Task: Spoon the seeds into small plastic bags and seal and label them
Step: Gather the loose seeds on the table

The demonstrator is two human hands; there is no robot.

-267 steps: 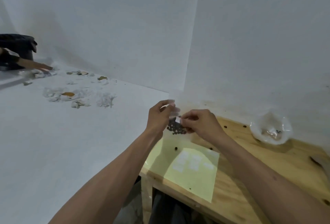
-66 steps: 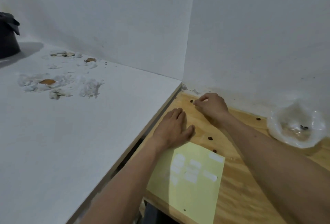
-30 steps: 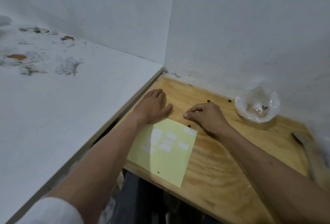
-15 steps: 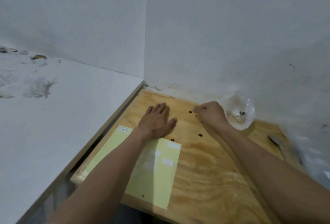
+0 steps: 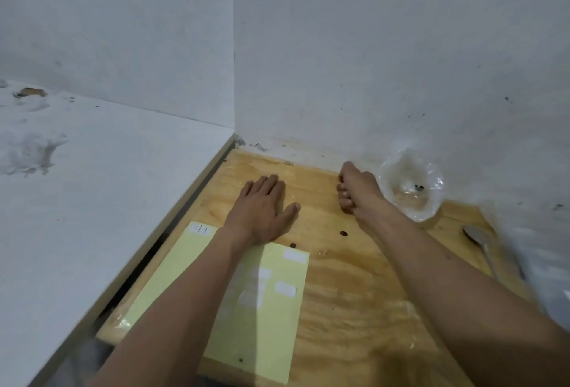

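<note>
My left hand [image 5: 262, 207] rests flat, fingers straight, on the wooden table [image 5: 354, 309], just above a yellow label sheet [image 5: 271, 318] carrying white stickers. My right hand [image 5: 354, 189] is curled into a fist a little off the wood, beside a crumpled clear plastic bag [image 5: 410, 189] with a few dark seeds inside. What the fist encloses is hidden. Two loose seeds [image 5: 343, 233] lie on the wood between my hands. A metal spoon [image 5: 476, 235] lies at the right.
White walls meet in a corner right behind the table. A white counter [image 5: 92, 217] runs along the left, with white fluff and debris [image 5: 27, 152] on it. More clear plastic [image 5: 549, 269] lies blurred at the right edge.
My right hand went from pinching at a seed on the wood to a lifted fist beside the bag, and that seed no longer shows. My left hand stays flat.
</note>
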